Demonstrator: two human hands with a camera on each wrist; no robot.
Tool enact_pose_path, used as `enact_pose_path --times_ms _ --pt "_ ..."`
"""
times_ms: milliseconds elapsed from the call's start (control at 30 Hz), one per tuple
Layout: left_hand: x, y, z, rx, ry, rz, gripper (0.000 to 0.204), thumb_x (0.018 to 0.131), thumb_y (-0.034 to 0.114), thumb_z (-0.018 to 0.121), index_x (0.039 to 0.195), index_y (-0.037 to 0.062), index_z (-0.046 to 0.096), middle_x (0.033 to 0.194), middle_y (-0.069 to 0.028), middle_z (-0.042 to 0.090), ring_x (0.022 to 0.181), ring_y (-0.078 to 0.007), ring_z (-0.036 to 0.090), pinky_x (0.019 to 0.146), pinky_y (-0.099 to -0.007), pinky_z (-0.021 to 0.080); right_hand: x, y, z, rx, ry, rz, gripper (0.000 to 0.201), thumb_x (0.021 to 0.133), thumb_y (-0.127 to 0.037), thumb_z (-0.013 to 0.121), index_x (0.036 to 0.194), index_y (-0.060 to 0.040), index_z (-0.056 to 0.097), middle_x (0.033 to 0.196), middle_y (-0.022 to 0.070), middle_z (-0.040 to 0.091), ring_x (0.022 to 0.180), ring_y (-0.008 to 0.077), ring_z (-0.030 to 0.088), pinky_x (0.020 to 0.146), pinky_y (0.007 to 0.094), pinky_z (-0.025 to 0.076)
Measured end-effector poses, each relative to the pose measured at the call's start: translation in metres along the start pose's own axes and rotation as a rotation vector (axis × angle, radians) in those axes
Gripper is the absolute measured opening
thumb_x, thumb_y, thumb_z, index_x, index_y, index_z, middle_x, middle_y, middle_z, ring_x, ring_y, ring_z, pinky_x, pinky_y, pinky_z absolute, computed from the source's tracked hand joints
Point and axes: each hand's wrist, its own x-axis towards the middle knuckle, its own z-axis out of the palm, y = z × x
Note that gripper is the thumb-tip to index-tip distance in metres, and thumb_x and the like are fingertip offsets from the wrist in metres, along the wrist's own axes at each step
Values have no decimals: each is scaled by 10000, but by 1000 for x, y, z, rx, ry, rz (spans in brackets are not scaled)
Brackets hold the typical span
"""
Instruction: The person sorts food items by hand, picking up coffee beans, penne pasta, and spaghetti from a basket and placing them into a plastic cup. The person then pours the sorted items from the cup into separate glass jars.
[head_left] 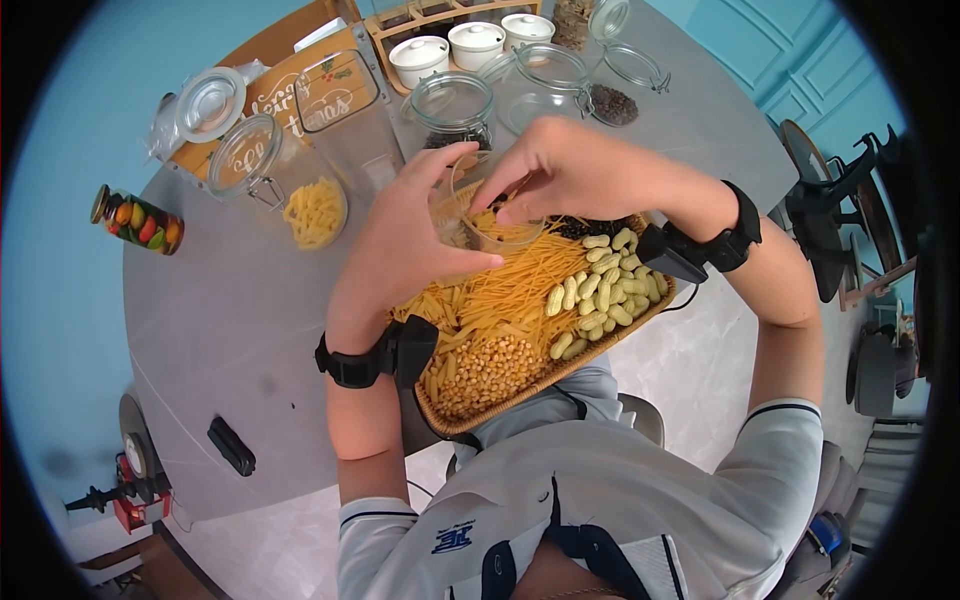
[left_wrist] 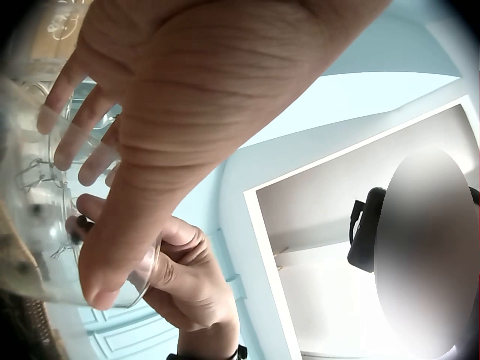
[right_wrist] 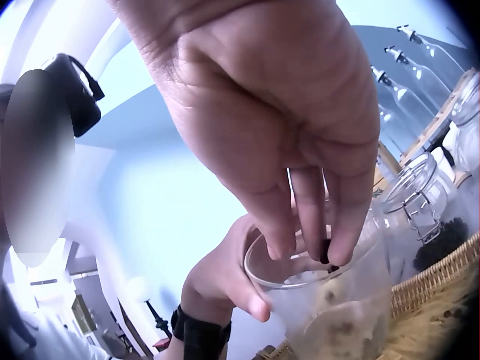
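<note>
My left hand (head_left: 405, 225) grips a clear cup (right_wrist: 341, 319) around its side, thumb toward me, over the wicker tray (head_left: 535, 392). Some dark specks show through the cup's wall in the right wrist view. My right hand (head_left: 570, 165) reaches in from above, its fingertips just inside the cup's rim. Between thumb and fingers it pinches a small dark piece (right_wrist: 325, 251), like a bean. Under the hands, the tray bears orange-yellow noodle sticks (head_left: 520, 285), corn kernels (head_left: 488, 370), peanuts in shells (head_left: 610, 290), pasta tubes (head_left: 425, 310) and black beans (head_left: 575, 228).
Behind the tray stand open clip-top jars, one with dark beans (head_left: 455, 138), one with pasta (head_left: 315, 215), one with dark bits (head_left: 612, 105). A tall clear container (head_left: 350, 130), white lidded pots (head_left: 418, 58) and a jar of colourful pieces (head_left: 140, 222) stand farther off. A black case (head_left: 232, 445) lies left.
</note>
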Motion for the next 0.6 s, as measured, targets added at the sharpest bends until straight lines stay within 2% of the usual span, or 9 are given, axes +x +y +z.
enact_pose_path --times_ms 100,200,233,300,333,433,533,600 --pt "0 -1 -1 -15 1 -1 913 581 241 916 1388 73 524 1296 -159 606 1159 -343 597 999 -411 488 -7 3 -10 41 24 64 231 891 -55 737 1116 -1 748 958 78 767 811 102 678 758 250 550" --pt "-1 -3 0 -21 0 -14 906 584 239 913 1386 71 525 1301 -156 606 1173 -341 592 1003 -409 484 -15 14 -22 225 124 123 218 904 -46 724 1112 15 748 1001 71 767 851 93 691 792 236 552" --pt "-1 -3 0 -18 -1 -19 904 586 238 913 1385 69 525 1302 -156 606 1178 -340 590 1004 -409 483 -17 18 -24 250 170 141 152 919 -36 705 1046 25 763 979 62 767 870 82 693 815 231 556" --pt "-1 -3 -1 -12 7 -10 901 589 237 912 1384 65 525 1304 -154 606 1186 -338 586 1009 -408 479 -23 38 -31 169 292 221 149 895 -18 711 1030 25 758 971 73 769 856 120 710 812 259 565" --pt "-2 -3 -2 -11 11 -6 900 591 237 912 1384 63 524 1305 -154 606 1191 -337 585 1011 -407 476 -27 51 -33 127 352 262 149 883 -9 713 1022 26 755 967 78 771 849 140 718 810 272 569" --pt "-2 -3 -4 -5 17 18 900 592 236 913 1384 57 524 1307 -156 604 1195 -337 585 1012 -404 473 -39 110 -23 -553 321 268 192 829 13 721 1020 29 736 963 125 756 861 263 726 831 340 575" --pt "-3 -2 -5 6 9 -8 942 580 237 933 1419 105 525 1325 -107 620 1212 -249 595 1025 -406 456 -48 148 4 -657 329 167 325 797 46 679 1110 -29 725 967 188 732 927 340 707 856 405 577" --pt "-3 0 -5 -4 11 -12 940 581 238 931 1419 104 526 1321 -111 621 1210 -251 596 1025 -403 456 -46 159 17 -733 317 222 321 803 38 655 1108 -38 721 990 171 728 941 345 697 859 418 571"
